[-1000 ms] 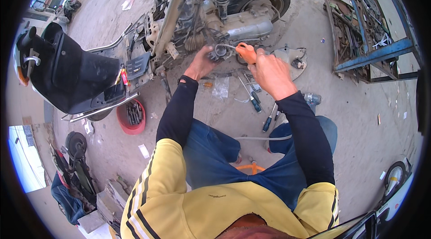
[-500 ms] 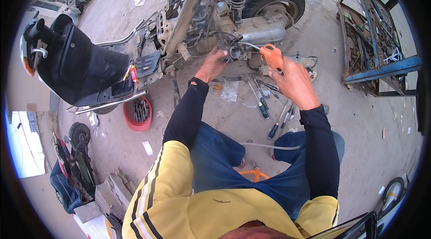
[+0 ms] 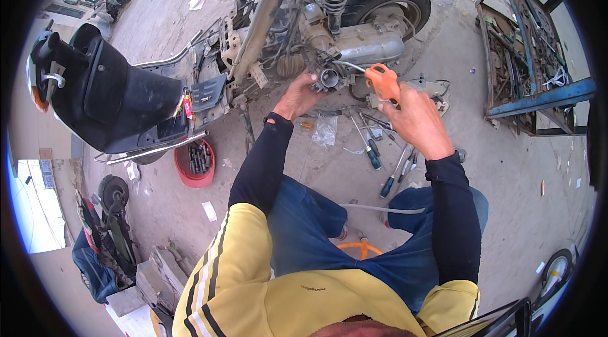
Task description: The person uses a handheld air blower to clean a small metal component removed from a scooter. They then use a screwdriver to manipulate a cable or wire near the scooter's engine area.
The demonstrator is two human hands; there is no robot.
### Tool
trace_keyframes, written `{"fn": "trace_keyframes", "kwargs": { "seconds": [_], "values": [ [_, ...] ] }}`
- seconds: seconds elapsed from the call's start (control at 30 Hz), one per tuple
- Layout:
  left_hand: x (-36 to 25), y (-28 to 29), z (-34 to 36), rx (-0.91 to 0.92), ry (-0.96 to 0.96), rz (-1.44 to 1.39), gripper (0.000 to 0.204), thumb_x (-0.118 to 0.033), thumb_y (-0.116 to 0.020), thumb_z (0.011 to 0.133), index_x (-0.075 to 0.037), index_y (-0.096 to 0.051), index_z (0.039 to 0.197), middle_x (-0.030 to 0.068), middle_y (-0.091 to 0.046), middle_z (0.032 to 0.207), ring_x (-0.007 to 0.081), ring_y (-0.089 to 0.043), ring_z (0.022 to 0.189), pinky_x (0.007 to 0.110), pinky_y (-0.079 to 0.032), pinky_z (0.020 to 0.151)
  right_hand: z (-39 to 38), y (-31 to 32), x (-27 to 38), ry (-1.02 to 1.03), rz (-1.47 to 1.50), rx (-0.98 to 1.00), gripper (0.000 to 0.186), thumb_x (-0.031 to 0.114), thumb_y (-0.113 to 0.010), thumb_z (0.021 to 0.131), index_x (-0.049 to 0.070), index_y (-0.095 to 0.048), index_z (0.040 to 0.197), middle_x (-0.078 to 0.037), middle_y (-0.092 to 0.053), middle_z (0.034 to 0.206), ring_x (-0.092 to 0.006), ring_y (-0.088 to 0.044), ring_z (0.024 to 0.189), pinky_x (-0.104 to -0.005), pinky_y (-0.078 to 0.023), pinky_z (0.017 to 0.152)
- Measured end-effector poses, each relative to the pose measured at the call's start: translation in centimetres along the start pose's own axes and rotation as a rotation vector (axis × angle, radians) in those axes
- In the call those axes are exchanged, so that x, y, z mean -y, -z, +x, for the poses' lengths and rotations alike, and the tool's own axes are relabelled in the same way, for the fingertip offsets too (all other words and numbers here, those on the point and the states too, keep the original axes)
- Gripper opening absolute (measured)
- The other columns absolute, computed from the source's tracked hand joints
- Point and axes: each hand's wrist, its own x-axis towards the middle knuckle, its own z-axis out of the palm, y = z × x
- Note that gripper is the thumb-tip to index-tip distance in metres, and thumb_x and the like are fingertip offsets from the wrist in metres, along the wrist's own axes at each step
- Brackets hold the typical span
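Observation:
My left hand (image 3: 296, 96) grips a small metal carburetor (image 3: 329, 79) from its left side, its round bore turned up toward me. My right hand (image 3: 421, 123) is wrapped around an orange air blow gun (image 3: 382, 82). The gun's thin bent metal nozzle (image 3: 349, 63) points left, its tip just above and right of the carburetor. Whether the tip touches it, I cannot tell. Right behind both hands stands a partly stripped scooter (image 3: 373, 51), with its engine and rear wheel uncovered.
Several screwdrivers (image 3: 372, 155) and a clear plastic bag (image 3: 325, 131) lie on the ground before me. A red bowl (image 3: 195, 180) of metal parts sits at left. On the right stands a blue metal rack (image 3: 538, 104) full of tools. An orange hose (image 3: 362, 248) lies between my legs.
The carburetor is turned slightly, so its bore shows more openly. The blow gun has shifted a little to the left and up, still in my right hand.

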Motion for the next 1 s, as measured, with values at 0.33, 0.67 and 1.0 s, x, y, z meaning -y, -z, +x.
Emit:
{"fn": "trace_keyframes", "kwargs": {
  "seconds": [0.33,0.67,1.0],
  "values": [
    [-0.4,-0.8,-0.4,0.032,0.066,-0.072,0.051,-0.017,-0.073,0.086,-0.004,-0.059,0.134,0.0129,-0.066,0.135,0.0294,-0.059,0.131,0.054,-0.042,0.117,0.1,0.5,0.3,-0.040,0.116,0.055,0.036,0.023,-0.075,0.087,-0.010,-0.065,0.099,-0.032,-0.067,0.082,-0.0492,-0.067,0.083,-0.0547,-0.050,0.075],
    [-0.7,-0.8,-0.5,-0.023,0.009,-0.038,0.062,-0.013,-0.072,0.086,-0.007,-0.048,0.143,0.0113,-0.060,0.139,0.0289,-0.056,0.134,0.059,-0.035,0.120,0.1,0.4,0.3,-0.045,0.113,0.093,0.039,0.028,-0.076,0.089,-0.009,-0.065,0.097,-0.031,-0.066,0.079,-0.0494,-0.066,0.081,-0.0540,-0.049,0.073],
    [-0.3,-2.4,-0.8,0.039,0.166,-0.112,0.059,-0.038,-0.062,0.091,-0.003,-0.056,0.139,0.0185,-0.060,0.142,0.0385,-0.058,0.131,0.067,-0.040,0.116,-0.3,1.2,0.0,-0.035,0.123,0.108,0.038,0.026,-0.074,0.089,-0.011,-0.064,0.095,-0.031,-0.064,0.077,-0.0503,-0.065,0.080,-0.0538,-0.049,0.072]
  ]
}}
